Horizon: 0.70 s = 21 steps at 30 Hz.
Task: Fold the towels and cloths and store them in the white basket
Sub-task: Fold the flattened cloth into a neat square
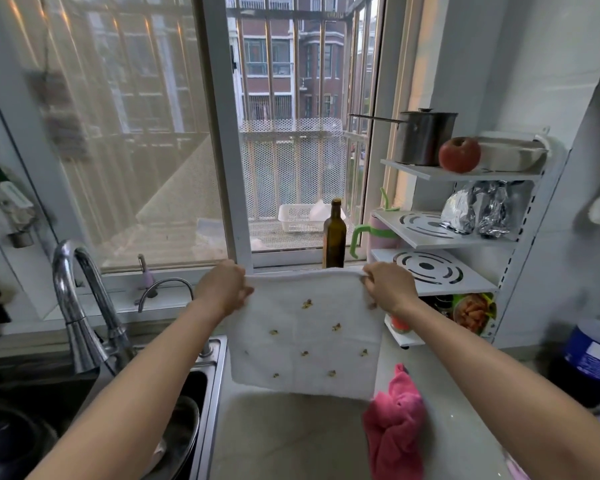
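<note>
left hand and right hand: fingers pinch white towel top corners, hanging above grey tabletop | pink cloth right of towel | sink left | white basket beyond window

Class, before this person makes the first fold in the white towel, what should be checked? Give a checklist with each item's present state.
1. Left hand pinches a top corner: ok.
2. Right hand pinches the other top corner: ok.
3. White towel hangs flat, unfolded: ok.
4. Counter below has bare room for laying it down: ok.
5. Pink cloth lies apart from the towel: cannot tell; they look close.
6. White basket within reach: not ok; outside the window.
</note>
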{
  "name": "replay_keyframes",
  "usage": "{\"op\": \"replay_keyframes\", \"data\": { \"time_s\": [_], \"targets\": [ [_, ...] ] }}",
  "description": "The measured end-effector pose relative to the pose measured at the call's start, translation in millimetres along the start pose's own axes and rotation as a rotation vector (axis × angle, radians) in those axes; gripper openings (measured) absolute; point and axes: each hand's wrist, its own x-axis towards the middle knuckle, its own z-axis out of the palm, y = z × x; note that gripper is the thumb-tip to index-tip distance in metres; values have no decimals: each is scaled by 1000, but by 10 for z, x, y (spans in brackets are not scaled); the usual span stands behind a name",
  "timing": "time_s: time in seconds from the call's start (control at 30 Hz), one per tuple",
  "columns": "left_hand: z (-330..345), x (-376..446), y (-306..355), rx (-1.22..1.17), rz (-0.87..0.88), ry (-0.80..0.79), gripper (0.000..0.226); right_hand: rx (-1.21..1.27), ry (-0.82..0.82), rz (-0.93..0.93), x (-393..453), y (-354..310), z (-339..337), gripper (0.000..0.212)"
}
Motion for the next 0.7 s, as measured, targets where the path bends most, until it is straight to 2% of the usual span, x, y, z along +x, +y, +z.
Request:
{"op": "replay_keyframes", "data": {
  "time_s": [0.03,0.1,0.17,0.3,0.4,0.47,0.53,0.6,0.7],
  "targets": [
    [0,-23,7,-18,-13,9,33,5,-101,-3,29,4,-51,30],
    [-59,-90,46,-88,-47,-38,38,184,-384,24,104,46,-186,29],
    [-155,-146,101,-71,-64,-108,55,352,-595,17,130,101,-327,24],
    [-254,-109,154,-38,-96,-259,72,428,-784,-31,134,178,-475,27],
    [-156,-115,152,-134,-107,-408,66,369,-744,30,115,176,-354,23],
    [29,-150,114,-85,-90,-512,52,273,-638,53,66,136,-125,16],
    [300,-192,36,-29,-87,-578,33,169,-562,66,-19,107,223,20],
    [556,-246,-37,13,-114,-591,22,87,-491,68,-103,118,591,22],
    [885,-290,-102,68,-142,-550,24,40,-431,73,-243,88,946,12]
  ]
}}
